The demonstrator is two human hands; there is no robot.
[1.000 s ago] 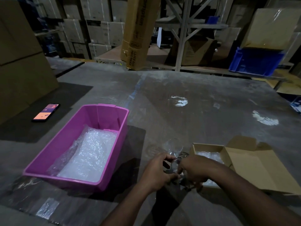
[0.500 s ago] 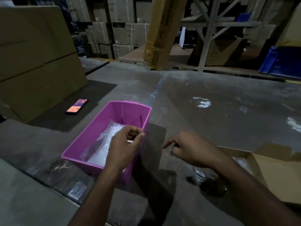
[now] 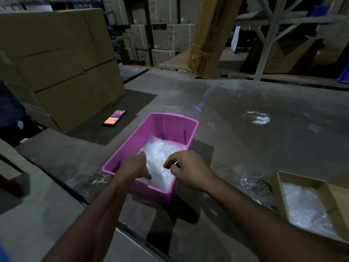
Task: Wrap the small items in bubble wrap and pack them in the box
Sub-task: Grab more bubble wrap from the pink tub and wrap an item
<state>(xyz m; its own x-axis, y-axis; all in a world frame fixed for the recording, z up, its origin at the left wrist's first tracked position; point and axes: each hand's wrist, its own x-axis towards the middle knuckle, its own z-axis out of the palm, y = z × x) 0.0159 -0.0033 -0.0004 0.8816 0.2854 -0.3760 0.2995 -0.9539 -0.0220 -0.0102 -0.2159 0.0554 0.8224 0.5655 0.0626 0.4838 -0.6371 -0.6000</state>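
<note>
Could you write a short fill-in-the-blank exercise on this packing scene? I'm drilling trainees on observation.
1. Both hands reach into the ____ tub.
2. The left hand and right hand touch the ____ lying inside it.
3. The clear glass stands on the table between the tub and the open cardboard ____.
4. A lit ____ lies beyond the tub, near the big cartons.

Missing words: pink; bubble wrap; box; phone
</note>
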